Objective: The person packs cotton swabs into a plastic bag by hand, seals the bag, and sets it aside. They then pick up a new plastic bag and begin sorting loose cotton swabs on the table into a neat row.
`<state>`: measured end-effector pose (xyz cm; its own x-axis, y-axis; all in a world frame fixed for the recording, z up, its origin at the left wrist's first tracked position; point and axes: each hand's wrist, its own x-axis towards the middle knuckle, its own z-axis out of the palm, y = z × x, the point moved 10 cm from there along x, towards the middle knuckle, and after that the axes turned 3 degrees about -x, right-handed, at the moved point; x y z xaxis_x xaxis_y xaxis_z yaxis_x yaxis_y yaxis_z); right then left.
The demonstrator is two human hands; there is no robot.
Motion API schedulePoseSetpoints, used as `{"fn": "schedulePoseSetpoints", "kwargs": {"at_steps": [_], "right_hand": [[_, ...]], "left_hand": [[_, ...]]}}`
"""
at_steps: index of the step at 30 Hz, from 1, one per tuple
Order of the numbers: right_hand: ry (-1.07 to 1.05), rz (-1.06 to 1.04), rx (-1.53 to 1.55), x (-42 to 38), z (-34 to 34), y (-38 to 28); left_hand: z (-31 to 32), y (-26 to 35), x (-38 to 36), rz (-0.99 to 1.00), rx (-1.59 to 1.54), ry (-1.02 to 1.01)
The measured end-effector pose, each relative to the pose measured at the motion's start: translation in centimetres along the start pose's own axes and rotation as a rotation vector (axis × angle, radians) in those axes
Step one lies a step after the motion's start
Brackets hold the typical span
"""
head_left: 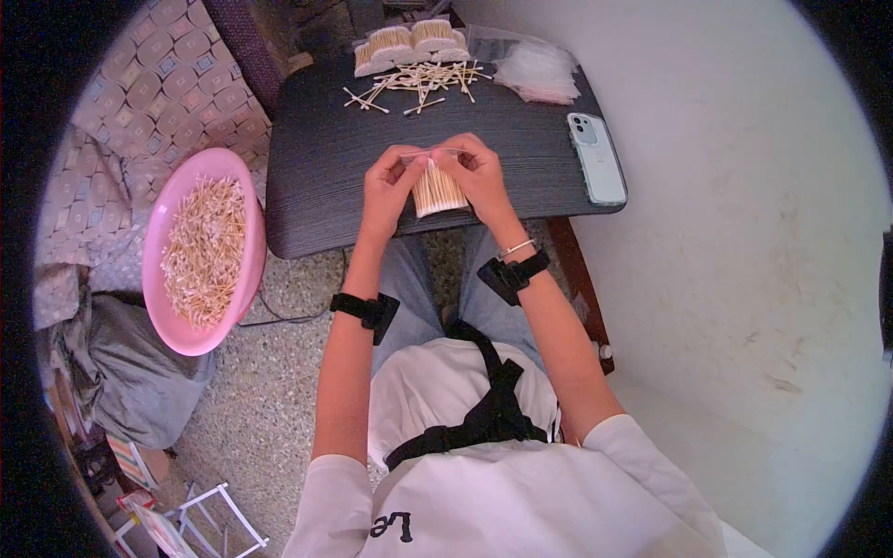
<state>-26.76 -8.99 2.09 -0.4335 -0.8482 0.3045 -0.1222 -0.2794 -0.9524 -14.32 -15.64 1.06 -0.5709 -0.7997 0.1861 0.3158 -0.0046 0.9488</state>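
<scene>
Between my hands is a clear plastic bag of cotton swabs point(439, 192), held upright over the near edge of the dark table. My left hand point(389, 181) pinches the bag's top at its left side. The fingers of my right hand point(476, 177) are closed on the top at the right side. The swabs stand packed side by side in the bag, their white tips at the bottom. Beyond my hands, loose cotton swabs point(419, 84) lie scattered on the table, in front of several filled swab packs point(409, 43).
A stack of clear plastic bags point(538, 73) lies at the table's point(316, 158) back right. A white phone point(596, 160) rests near the right edge, beside a pale wall point(726, 186). On the left stands a pink basin point(160, 307) full of loose swabs. A white metal rack point(219, 511) is lower left.
</scene>
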Motion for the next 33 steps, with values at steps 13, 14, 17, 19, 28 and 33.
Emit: {"fn": "schedulePoseSetpoints", "kwargs": {"at_steps": [13, 14, 17, 19, 28, 33], "right_hand": [[0.066, 0.014, 0.089, 0.1, -0.1, 0.1], [0.091, 0.057, 0.154, 0.1, -0.2, 0.3], [0.02, 0.071, 0.105, -0.2, 0.0, 0.2], [0.018, 0.043, 0.097, -0.1, 0.0, 0.1], [0.028, -0.029, 0.04, 0.2, -0.2, 0.1], [0.001, 0.002, 0.092, 0.1, 0.1, 0.2]], "left_hand": [[-0.7, -0.2, 0.2, 0.03, -0.039, 0.054], [-0.9, -0.3, 0.1, 0.018, -0.057, 0.084], [-1.2, -0.5, 0.1, -0.028, -0.101, 0.128], [-1.2, -0.5, 0.0, -0.03, -0.099, 0.123], [-0.6, 0.4, 0.2, 0.066, 0.022, 0.041], [-0.8, 0.0, 0.3, 0.05, -0.015, 0.036]]}}
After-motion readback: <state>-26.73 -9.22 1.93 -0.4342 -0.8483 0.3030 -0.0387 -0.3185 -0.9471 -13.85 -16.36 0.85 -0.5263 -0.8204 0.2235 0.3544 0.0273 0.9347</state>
